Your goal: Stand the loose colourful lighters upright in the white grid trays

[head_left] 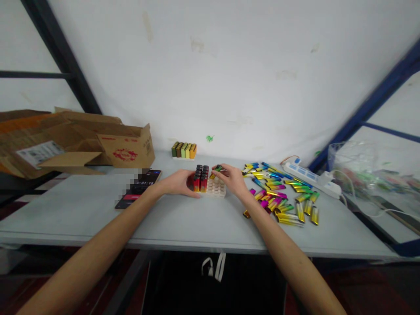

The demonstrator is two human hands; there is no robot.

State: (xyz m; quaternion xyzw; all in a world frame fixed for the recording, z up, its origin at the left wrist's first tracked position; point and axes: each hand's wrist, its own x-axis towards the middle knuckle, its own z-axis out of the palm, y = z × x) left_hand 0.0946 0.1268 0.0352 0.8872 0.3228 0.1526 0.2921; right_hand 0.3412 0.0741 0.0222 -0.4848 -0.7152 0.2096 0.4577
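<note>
A white tray [219, 189] with rows of round-edged slots stands in the middle of the table. Red-and-yellow lighters [200, 181] with black tops stand upright in its left part; slots in its right part show bare. My left hand [180, 182] curls around the tray's left end, thumb at the front and fingers by the lighters. Above the slots, my right hand [232, 178] pinches a green-and-yellow lighter [214, 173], tilted and partly hidden by the fingers. Loose shiny lighters [275, 192] in yellow, blue, green and magenta lie scattered to the right of that hand.
A filled block of green-to-orange lighters [184, 151] stands by the wall. Open cardboard boxes [126, 146] sit at the left, with a phone [139, 190] before them. At the right are a white power strip [311, 178], its cable and a clear plastic bag [354, 159].
</note>
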